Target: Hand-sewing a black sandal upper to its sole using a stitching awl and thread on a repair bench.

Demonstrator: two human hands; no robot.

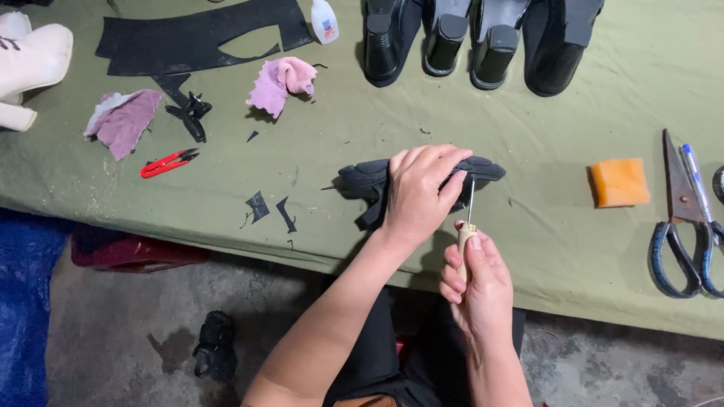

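Note:
My left hand (419,192) presses down on a black shoe part (362,181) that lies on the green-covered table (528,226). My right hand (475,283) grips the wooden handle of an awl (468,218). Its thin metal shaft points up into the black piece, right under my left fingers. Part of the black piece is hidden beneath my left hand.
Black heeled shoes (483,38) stand at the back, a glue bottle (324,20) beside them. An orange sponge (620,182), scissors (682,226) and a pen lie at the right. Red snips (167,163), pink cloths (280,83), black leather scraps (196,38) and a white shoe (30,60) lie left.

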